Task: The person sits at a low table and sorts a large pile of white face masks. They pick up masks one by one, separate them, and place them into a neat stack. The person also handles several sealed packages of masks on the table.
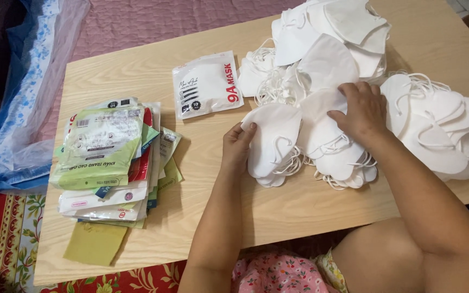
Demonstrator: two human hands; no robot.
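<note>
My left hand (238, 144) grips the left edge of a small stack of white face masks (274, 140) lying on the wooden table (213, 190). My right hand (361, 111) presses down on a neighbouring stack of white masks (335, 152), fingers curled over its top. Elastic ear loops spill out between the two stacks. More white masks are heaped behind (327, 38) and to the right (435, 127) of my hands.
A sealed white mask packet (206, 84) lies left of the heap. A pile of flat printed packets (109, 157) sits at the table's left, a yellow-green packet (94, 243) below it. A blue plastic bag (23, 103) lies off the left edge.
</note>
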